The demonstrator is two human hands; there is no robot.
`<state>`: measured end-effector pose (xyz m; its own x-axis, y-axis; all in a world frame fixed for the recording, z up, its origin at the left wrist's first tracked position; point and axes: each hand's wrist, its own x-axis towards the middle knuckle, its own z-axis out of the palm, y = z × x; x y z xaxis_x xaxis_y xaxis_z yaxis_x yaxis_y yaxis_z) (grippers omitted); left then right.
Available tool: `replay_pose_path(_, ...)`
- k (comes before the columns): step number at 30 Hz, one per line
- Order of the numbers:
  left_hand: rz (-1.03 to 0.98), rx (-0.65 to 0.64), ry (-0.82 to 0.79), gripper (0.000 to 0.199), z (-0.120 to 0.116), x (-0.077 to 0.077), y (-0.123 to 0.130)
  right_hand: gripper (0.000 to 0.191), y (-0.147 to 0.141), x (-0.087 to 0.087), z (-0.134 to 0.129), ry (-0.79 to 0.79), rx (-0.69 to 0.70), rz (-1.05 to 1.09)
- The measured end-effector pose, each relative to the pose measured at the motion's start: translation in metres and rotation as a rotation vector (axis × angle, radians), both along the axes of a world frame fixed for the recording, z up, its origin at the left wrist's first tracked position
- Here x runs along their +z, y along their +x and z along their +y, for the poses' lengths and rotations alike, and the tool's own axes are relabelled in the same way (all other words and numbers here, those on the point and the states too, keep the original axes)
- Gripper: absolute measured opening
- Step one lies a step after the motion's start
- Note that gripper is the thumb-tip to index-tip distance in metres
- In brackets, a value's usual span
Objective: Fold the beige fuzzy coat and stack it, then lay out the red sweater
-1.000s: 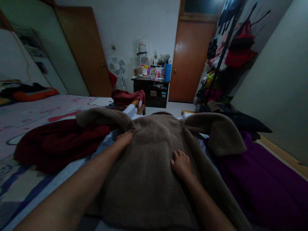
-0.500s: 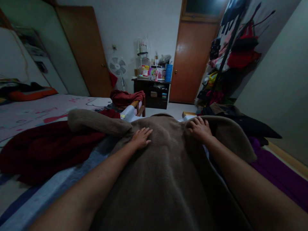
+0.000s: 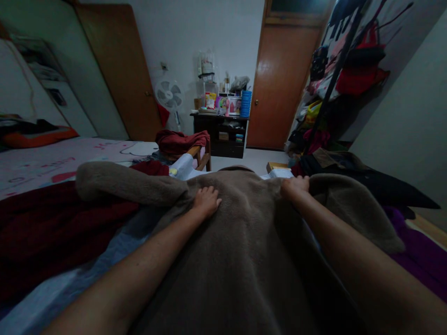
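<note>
A brown fleecy coat [image 3: 240,242] lies spread out in front of me, its sleeves stretched to both sides and its collar at the far end. On its left shoulder area rests my left hand [image 3: 207,201], palm down with fingers laid out on the cloth. My right hand [image 3: 296,186] has its fingers curled round the coat's fabric where the right sleeve [image 3: 359,204] begins. That sleeve bends down towards the right; the left sleeve [image 3: 129,184] lies over a dark red garment [image 3: 66,223].
Purple cloth [image 3: 424,260] and a black garment [image 3: 370,177] lie at the right. A bed with a printed sheet [image 3: 38,170] is on the left. Farther back are a wooden chair [image 3: 206,156] with red cloth, a white fan [image 3: 170,95], a dark cabinet [image 3: 218,148] and a door [image 3: 279,88].
My right hand has gone from lying flat with spread fingers to curling round the fabric. The right sleeve has shifted outward to the right. My left hand stays nearly in place.
</note>
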<state>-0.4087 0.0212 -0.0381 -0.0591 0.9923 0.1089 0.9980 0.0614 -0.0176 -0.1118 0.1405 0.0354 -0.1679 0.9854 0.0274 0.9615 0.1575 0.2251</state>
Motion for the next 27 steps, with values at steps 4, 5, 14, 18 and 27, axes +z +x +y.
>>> replay_pose_path(4,-0.039,-0.212,0.101,0.051,0.025,-0.017,0.016,0.051,-0.025,-0.029,-0.005,0.052,0.334,0.022)
replay_pose_path(5,-0.052,-0.23,0.056,0.052,0.029,-0.023,0.018,0.056,-0.023,-0.039,-0.005,0.034,0.411,0.022)
replay_pose_path(14,-0.103,-0.217,-0.144,0.053,0.042,-0.026,0.018,0.039,-0.014,-0.064,0.021,-0.285,0.14,-0.043)
replay_pose_path(18,-0.202,-0.164,-0.073,0.033,0.067,-0.002,0.002,0.033,-0.049,-0.055,0.044,-0.221,0.121,0.029)
replay_pose_path(27,-0.159,0.267,0.135,0.041,0.12,-0.004,-0.086,0.049,-0.063,-0.087,0.083,-0.045,0.134,0.165)
